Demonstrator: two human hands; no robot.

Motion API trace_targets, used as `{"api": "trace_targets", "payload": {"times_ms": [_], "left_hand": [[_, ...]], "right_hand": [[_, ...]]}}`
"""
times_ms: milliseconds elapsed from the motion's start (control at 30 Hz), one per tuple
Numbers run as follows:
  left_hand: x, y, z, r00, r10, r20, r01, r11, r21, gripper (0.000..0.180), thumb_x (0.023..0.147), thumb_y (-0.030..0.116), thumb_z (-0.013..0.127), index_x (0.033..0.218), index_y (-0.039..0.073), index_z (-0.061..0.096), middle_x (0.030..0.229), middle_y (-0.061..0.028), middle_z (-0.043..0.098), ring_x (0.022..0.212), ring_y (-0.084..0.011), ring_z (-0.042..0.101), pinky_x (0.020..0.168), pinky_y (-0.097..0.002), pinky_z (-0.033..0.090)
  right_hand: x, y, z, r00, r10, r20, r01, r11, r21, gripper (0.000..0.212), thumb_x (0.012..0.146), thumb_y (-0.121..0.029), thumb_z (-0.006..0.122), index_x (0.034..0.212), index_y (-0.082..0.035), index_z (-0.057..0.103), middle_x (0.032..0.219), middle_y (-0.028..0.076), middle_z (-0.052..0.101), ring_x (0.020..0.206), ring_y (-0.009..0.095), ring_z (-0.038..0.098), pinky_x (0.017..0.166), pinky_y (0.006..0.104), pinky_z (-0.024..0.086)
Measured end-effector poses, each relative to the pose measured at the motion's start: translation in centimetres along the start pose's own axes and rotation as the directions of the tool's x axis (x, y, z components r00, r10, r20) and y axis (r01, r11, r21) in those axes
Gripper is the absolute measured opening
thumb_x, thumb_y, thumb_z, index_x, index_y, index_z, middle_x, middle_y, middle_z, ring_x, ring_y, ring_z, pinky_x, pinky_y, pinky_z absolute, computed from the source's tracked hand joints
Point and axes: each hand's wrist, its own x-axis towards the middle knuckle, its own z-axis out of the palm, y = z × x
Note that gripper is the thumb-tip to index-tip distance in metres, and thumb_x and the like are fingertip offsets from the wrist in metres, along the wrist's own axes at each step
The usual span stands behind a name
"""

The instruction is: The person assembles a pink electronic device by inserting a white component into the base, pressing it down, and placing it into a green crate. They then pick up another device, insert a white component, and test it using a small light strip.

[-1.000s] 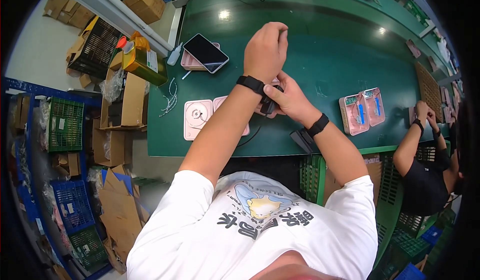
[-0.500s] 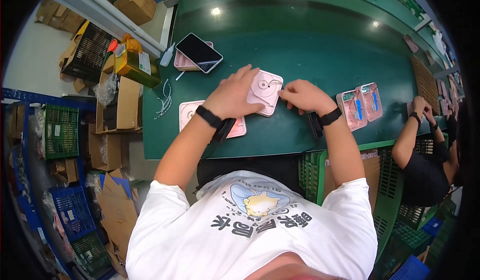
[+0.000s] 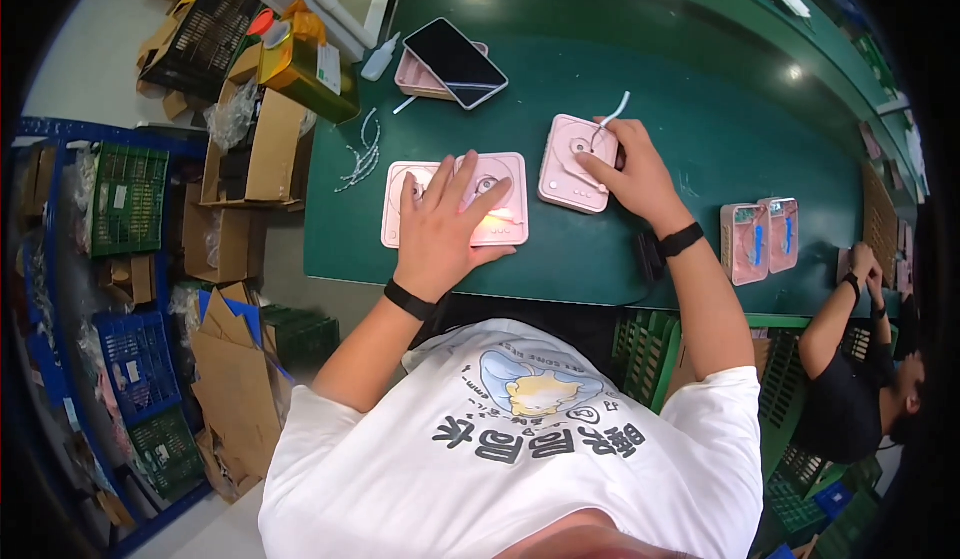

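Note:
My left hand (image 3: 440, 221) lies spread over a pair of pink square cases (image 3: 395, 231) side by side near the front edge of the bench. An orange-white glow shows beside its thumb. My right hand (image 3: 642, 174) holds a separate pink square case (image 3: 565, 191) by its right side, thumb on top and fingers at the far edge. This case has a round dial and small round buttons. A white cord (image 3: 617, 109) sticks up from beside the right fingers. What lies beneath my left palm is hidden.
A black-screened phone (image 3: 456, 61) rests on another pink case, with a small white bottle (image 3: 381, 57) beside it. White cords (image 3: 366, 154) lie at left, near a yellow can (image 3: 312, 77). Opened pink cases with blue parts (image 3: 758, 244) stand at right. A co-worker (image 3: 850, 379) sits beyond.
My left hand has left the single case and now lies on the pair at left. My right hand has moved onto the single case and grips it. The view has shifted.

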Motion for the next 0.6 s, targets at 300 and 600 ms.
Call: {"api": "trace_targets", "payload": {"times_ms": [300, 600], "left_hand": [[1.0, -0.5, -2.0, 0.999, 0.039, 0.024, -0.036, 0.993, -0.117, 0.097, 0.077, 0.046, 0.098, 0.162, 0.02, 0.06, 0.173, -0.0204, 0.049, 0.159, -0.0411, 0.048, 0.128, -0.0726, 0.031], [4.4, 10.4, 3.8, 0.996, 0.019, -0.086, -0.056, 0.886, -0.46, 0.087, 0.086, 0.026, 0.091, 0.162, 0.006, 0.054, 0.175, -0.0278, 0.039, 0.161, -0.052, 0.039, 0.131, -0.0559, 0.038]], "right_hand": [[0.2, 0.9, 0.3, 0.974, -0.103, -0.204, 0.131, 0.983, 0.13, 0.035, 0.098, -0.021, 0.089, 0.124, -0.002, 0.077, 0.119, 0.005, 0.07, 0.097, 0.011, 0.066, 0.08, 0.0273, 0.053], [0.2, 0.6, 1.1, 0.983, 0.11, -0.145, -0.019, 0.855, 0.518, 0.018, 0.098, -0.011, 0.086, 0.108, -0.005, 0.073, 0.091, -0.003, 0.072, 0.078, 0.005, 0.065, 0.07, 0.0224, 0.051]]}}
